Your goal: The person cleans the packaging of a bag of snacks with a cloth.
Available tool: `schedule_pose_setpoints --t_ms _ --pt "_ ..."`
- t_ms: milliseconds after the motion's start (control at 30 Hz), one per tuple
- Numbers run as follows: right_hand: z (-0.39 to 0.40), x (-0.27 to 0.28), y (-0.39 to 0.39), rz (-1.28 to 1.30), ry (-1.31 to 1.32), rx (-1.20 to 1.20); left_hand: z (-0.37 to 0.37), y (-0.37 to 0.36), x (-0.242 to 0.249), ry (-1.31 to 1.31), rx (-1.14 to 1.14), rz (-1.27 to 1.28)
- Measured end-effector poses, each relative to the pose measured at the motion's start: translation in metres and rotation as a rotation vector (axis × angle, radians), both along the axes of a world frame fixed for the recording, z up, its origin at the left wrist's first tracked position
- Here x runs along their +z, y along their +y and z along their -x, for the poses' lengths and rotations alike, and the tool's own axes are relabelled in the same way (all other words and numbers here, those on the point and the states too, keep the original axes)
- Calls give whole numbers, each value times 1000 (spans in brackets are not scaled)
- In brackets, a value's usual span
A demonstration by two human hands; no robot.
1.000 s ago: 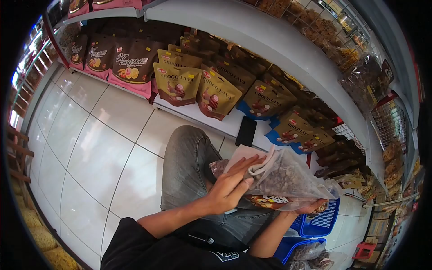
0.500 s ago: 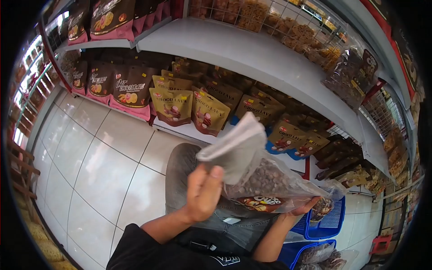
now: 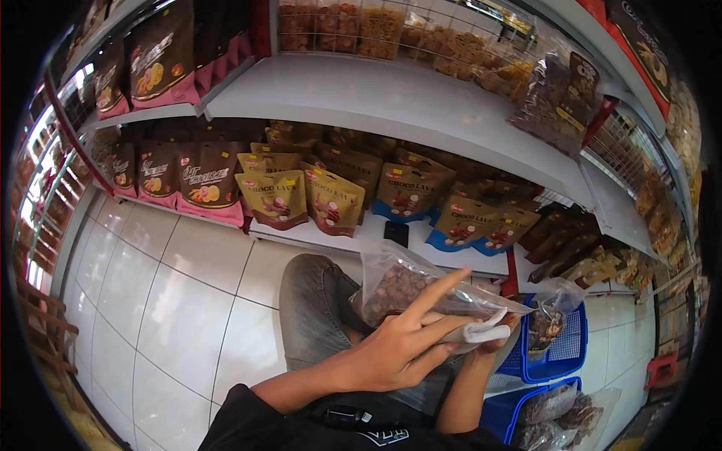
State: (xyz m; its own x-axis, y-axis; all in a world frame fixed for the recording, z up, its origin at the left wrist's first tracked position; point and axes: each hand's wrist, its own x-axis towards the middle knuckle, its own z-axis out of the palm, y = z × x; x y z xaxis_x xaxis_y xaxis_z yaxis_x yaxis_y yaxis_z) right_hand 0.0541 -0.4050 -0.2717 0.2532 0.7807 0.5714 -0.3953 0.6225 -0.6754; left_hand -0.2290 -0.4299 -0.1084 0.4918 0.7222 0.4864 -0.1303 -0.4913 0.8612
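A clear plastic bag of chocolate chips (image 3: 392,292) lies tilted above my lap, its see-through side facing up. My left hand (image 3: 402,342) reaches across the bag with the index finger stretched out. Its other fingers press a folded white cloth (image 3: 487,329) against the bag's right end. Partly hidden behind the cloth, my right hand (image 3: 500,342) grips that same end of the bag.
Gold Choco Lava pouches (image 3: 272,199) and brown-and-pink pouches (image 3: 207,180) line the lower shelf, where a dark phone (image 3: 396,234) also lies. On the right stand blue baskets (image 3: 553,367) with bagged goods. A red stool (image 3: 662,371) is farther right.
My left hand has carried the cloth from the bag's left side over to its right end. The bag's printed label no longer shows. My view has shifted slightly upward.
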Motion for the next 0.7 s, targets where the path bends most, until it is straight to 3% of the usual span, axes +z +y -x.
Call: schedule_pose_setpoints --t_ms 100,133,267,367,500,700 --pt "3 12 -10 14 -68 -51 -13 5 -3 83 54 -25" --pt "-7 12 -13 -19 -207 -25 -14 7 -4 76 68 -41" --pt "21 62 -23 -183 -97 -94 -14 11 -8 51 145 -101" --pt "18 99 -35 -232 -779 -440 -14 7 -3 43 146 -81" --pt "36 129 -47 -92 -1017 -692 -15 2 -7 55 153 -85" --pt "51 142 -57 -8 -1058 -724 -13 -5 -9 52 131 -91"
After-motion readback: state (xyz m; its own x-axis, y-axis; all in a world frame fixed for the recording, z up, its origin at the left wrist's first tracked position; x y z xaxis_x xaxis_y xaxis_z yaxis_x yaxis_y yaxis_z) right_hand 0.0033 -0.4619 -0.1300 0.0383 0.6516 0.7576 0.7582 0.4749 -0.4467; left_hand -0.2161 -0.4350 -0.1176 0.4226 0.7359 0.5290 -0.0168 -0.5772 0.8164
